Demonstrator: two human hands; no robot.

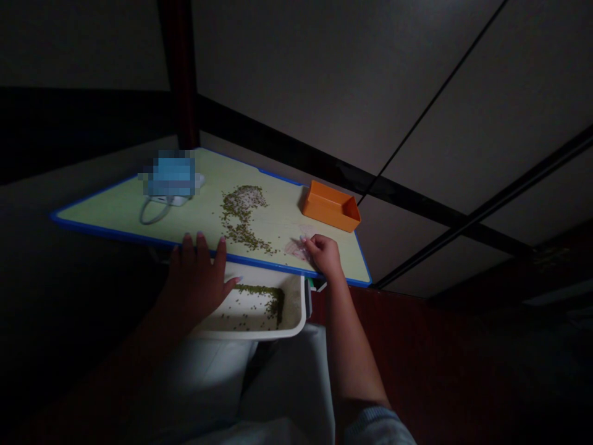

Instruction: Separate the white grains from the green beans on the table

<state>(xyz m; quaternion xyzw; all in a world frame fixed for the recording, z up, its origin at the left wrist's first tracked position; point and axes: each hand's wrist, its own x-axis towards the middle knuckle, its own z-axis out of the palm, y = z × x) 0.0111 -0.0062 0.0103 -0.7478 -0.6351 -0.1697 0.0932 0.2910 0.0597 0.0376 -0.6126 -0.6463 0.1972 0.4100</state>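
Observation:
My left hand (197, 278) is open, its fingers spread over the near blue edge of a pale tabletop (287, 204). My right hand (324, 252) is closed in a pinch on a crumpled clear plastic bag (294, 249) that lies on the tabletop. Small green beans (245, 235) are scattered between the hands, towards the table's middle. Behind them sits a heap of whitish grains (249, 198) with green ones around it. Below the edge, partly hidden by my left hand, a white bin (294, 327) holds more green beans along its far side.
An orange open-topped box (330, 207) stands at the table's right end. On the left, a white device (172, 200) with a looped cable and a blurred screen rests on the tabletop. A panelled wall (347, 93) rises behind the table.

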